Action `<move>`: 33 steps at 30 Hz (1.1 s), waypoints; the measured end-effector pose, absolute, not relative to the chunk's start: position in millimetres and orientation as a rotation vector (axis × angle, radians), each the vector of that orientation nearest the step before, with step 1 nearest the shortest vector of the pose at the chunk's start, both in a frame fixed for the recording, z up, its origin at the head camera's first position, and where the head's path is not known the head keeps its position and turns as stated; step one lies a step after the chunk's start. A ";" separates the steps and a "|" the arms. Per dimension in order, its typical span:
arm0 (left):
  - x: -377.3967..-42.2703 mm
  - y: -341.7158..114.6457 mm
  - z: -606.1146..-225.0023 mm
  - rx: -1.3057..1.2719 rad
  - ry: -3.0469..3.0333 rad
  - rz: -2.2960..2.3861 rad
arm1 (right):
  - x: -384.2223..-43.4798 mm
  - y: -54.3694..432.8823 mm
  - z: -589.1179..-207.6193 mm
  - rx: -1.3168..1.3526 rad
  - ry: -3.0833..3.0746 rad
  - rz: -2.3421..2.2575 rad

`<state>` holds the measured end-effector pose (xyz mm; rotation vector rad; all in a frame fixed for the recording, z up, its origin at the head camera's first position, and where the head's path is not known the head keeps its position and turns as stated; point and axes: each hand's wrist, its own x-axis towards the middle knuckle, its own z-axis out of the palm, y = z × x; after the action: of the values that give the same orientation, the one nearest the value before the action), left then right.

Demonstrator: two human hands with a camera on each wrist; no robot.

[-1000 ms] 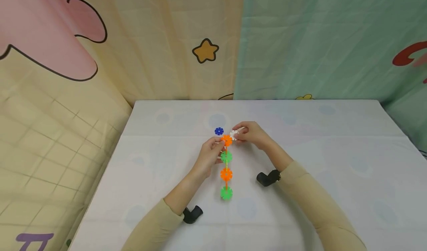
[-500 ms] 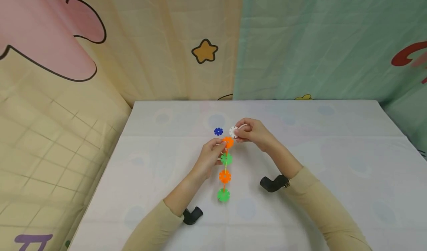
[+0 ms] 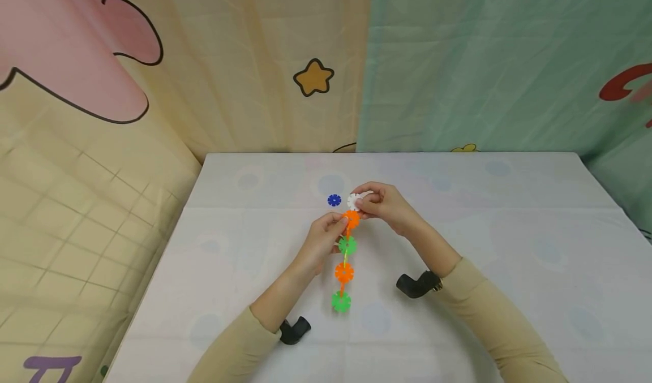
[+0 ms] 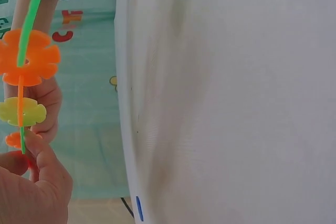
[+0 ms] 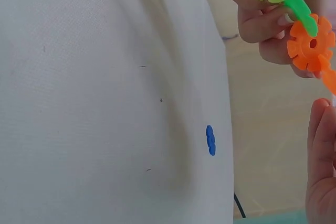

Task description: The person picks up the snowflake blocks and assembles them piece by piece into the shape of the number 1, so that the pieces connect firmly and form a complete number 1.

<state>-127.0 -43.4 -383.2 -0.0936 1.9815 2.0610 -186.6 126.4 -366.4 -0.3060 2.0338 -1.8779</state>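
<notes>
In the head view my left hand (image 3: 321, 240) pinches the far end of a chain of slotted plastic snowflake discs. Orange discs (image 3: 344, 272) and green discs (image 3: 342, 301) show face-on, with others edge-on between them. My right hand (image 3: 386, 205) pinches a white snowflake disc (image 3: 354, 201) between thumb and fingers, right at the far rim of the chain's end orange disc (image 3: 352, 219). The left wrist view shows the chain's yellow-green disc (image 4: 32, 112) above my left fingers. Most of the white disc is hidden in the right wrist view.
A single blue snowflake disc (image 3: 334, 200) lies on the white-covered table (image 3: 244, 247), just beyond the left hand. Black angled pieces (image 3: 295, 331) sit at both wrists. Printed curtains (image 3: 254, 89) stand behind the table's far edge.
The chain's far end has shifted slightly right and towards the body, while its near end swung a little left. The white disc drew away from the orange one, then came back close to it.
</notes>
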 end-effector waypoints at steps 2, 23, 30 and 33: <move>-126.6 -43.2 -383.0 -0.083 1.979 2.061 | -186.0 126.2 -366.5 -0.306 2.032 -1.880; -122.5 -39.3 -383.4 -0.068 1.942 2.076 | -180.3 130.9 -371.3 -0.405 2.070 -1.873; -120.5 -36.8 -382.0 -0.057 1.948 2.072 | -180.4 135.9 -368.1 -0.472 2.102 -1.857; -119.7 -35.4 -378.9 -0.070 1.951 2.063 | -180.2 137.3 -367.1 -0.496 2.091 -1.863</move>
<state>-119.7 -35.4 -378.9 -0.0696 1.9509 2.0628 -180.2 137.3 -367.1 -0.4959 2.0907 -1.8633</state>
